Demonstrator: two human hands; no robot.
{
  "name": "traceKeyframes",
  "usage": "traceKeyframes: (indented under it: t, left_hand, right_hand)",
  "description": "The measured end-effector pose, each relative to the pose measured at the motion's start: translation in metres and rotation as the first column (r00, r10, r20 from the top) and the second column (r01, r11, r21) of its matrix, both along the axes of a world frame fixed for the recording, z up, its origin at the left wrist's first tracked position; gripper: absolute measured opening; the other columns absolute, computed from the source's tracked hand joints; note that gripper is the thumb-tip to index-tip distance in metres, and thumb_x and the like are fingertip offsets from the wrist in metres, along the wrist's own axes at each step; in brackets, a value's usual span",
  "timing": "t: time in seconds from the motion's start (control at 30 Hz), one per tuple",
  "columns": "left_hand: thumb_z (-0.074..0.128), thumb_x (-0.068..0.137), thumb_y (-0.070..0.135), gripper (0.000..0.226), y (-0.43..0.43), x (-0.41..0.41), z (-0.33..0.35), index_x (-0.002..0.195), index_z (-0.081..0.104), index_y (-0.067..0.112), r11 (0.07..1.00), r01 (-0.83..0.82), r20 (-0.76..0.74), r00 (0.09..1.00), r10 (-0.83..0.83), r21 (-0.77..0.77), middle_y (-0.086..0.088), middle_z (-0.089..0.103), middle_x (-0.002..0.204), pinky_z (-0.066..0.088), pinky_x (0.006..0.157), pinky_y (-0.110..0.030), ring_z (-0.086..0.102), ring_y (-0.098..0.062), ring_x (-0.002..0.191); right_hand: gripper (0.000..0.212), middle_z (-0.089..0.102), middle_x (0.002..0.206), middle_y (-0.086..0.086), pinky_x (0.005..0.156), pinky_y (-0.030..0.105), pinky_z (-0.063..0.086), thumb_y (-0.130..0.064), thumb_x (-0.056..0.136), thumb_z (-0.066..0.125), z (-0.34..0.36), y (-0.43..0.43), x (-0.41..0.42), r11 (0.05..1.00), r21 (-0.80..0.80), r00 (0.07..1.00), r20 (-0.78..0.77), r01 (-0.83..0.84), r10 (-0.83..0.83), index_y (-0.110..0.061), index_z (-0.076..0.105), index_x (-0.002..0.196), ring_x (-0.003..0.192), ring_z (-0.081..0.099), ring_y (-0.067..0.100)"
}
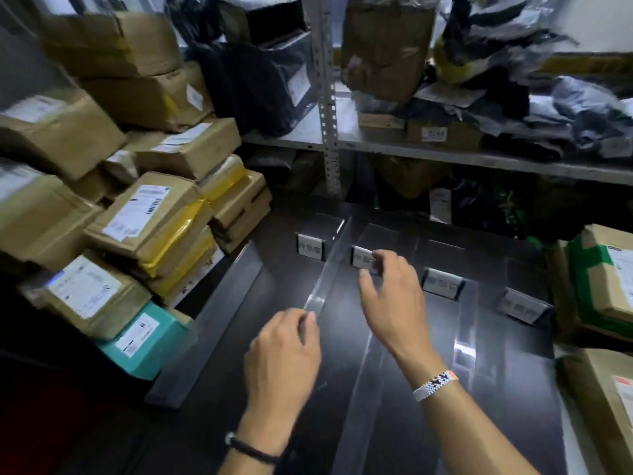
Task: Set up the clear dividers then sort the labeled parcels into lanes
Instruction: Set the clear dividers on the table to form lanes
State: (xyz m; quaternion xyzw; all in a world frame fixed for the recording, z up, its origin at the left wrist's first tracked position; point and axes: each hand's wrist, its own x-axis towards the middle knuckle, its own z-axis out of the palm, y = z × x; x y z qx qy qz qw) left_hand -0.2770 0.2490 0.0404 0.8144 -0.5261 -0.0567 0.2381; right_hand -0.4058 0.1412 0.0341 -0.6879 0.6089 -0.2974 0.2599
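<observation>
As left hand (284,354) pinches divider (329,269), parcels (147,214) stacked beside

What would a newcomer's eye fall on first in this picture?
Two bare hands at centre: the left hand pinches the near end of a long clear plastic divider standing on the dark tabletop, and the right hand reaches by a small white label card. At left rises a stack of brown cardboard parcels, with one teal box at its foot.
</observation>
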Motion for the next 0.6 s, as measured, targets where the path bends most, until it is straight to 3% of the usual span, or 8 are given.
traceKeyframes:
  t: [0.07,0.13,0.2,0.3,0.4,0.5,0.6]
  left_hand:
    - [0.056,0.098,0.031,0.021,-0.006,0.065,-0.002,0.108,0.069,0.017,0.995,-0.096,0.055,0.994,0.098,-0.039,-0.003,0.067,0.101,0.046,0.074,-0.032,0.056,-0.019,0.087]
    - [0.061,0.095,0.027,0.032,-0.016,0.124,-0.017,0.12,0.066,0.007,0.985,-0.171,0.104,0.98,0.171,-0.004,-0.013,0.067,0.113,0.047,0.088,-0.042,0.058,-0.029,0.104]
    - [0.062,0.094,0.028,0.043,-0.026,0.172,-0.036,0.129,0.061,0.003,0.974,-0.169,0.131,0.98,0.151,0.147,-0.016,0.064,0.123,0.044,0.098,-0.044,0.055,-0.034,0.115]
    - [0.056,0.097,0.033,0.051,-0.04,0.211,-0.056,0.142,0.047,0.01,0.918,-0.049,0.089,0.996,0.015,0.394,-0.012,0.057,0.131,0.04,0.102,-0.039,0.052,-0.03,0.124]
    - [0.054,0.095,0.028,0.039,-0.043,0.223,-0.069,0.132,0.047,0.019,0.857,0.064,-0.017,0.998,-0.064,0.512,-0.009,0.063,0.122,0.046,0.093,-0.04,0.061,-0.03,0.119]
    - [0.05,0.096,0.021,0.025,-0.043,0.225,-0.071,0.118,0.061,0.016,0.835,0.062,0.0,0.997,-0.074,0.547,-0.012,0.071,0.113,0.049,0.089,-0.042,0.065,-0.034,0.112]
    - [0.044,0.099,0.017,0.024,-0.042,0.223,-0.069,0.117,0.06,0.012,0.831,0.065,0.069,0.99,-0.123,0.552,-0.012,0.07,0.115,0.048,0.091,-0.042,0.065,-0.033,0.112]
  right_hand:
    - [0.032,0.065,0.115,0.002,0.095,0.038,0.047,-0.03,0.098,0.058,0.0,0.006,0.059,0.988,0.04,0.987,0.066,-0.146,0.143,-0.016,0.06,0.126,0.109,0.059,0.022]
    - [0.034,0.067,0.114,0.003,0.094,0.038,0.05,-0.032,0.098,0.058,-0.007,0.01,0.116,0.96,0.131,0.968,0.077,-0.247,0.238,-0.016,0.061,0.128,0.106,0.063,0.022]
    - [0.036,0.069,0.116,0.005,0.094,0.037,0.05,-0.033,0.098,0.057,-0.019,0.01,0.169,0.929,0.25,0.962,0.083,-0.273,0.26,-0.014,0.06,0.129,0.109,0.064,0.024]
    - [0.044,0.067,0.125,0.015,0.096,0.038,0.048,-0.038,0.098,0.059,-0.038,0.002,0.235,0.856,0.469,0.976,0.112,-0.217,0.186,-0.008,0.057,0.129,0.12,0.06,0.035]
    - [0.051,0.065,0.129,0.019,0.096,0.038,0.049,-0.043,0.094,0.058,-0.059,-0.006,0.277,0.784,0.605,0.99,0.095,-0.137,0.099,-0.004,0.06,0.128,0.121,0.06,0.04]
    - [0.05,0.068,0.124,0.019,0.093,0.037,0.05,-0.044,0.094,0.056,-0.072,-0.009,0.296,0.745,0.66,0.995,0.072,-0.094,0.063,-0.004,0.065,0.123,0.116,0.063,0.039]
    - [0.044,0.067,0.125,0.021,0.091,0.036,0.049,-0.035,0.097,0.055,-0.076,-0.012,0.301,0.727,0.683,0.997,0.072,-0.062,0.018,-0.001,0.066,0.122,0.116,0.062,0.04]
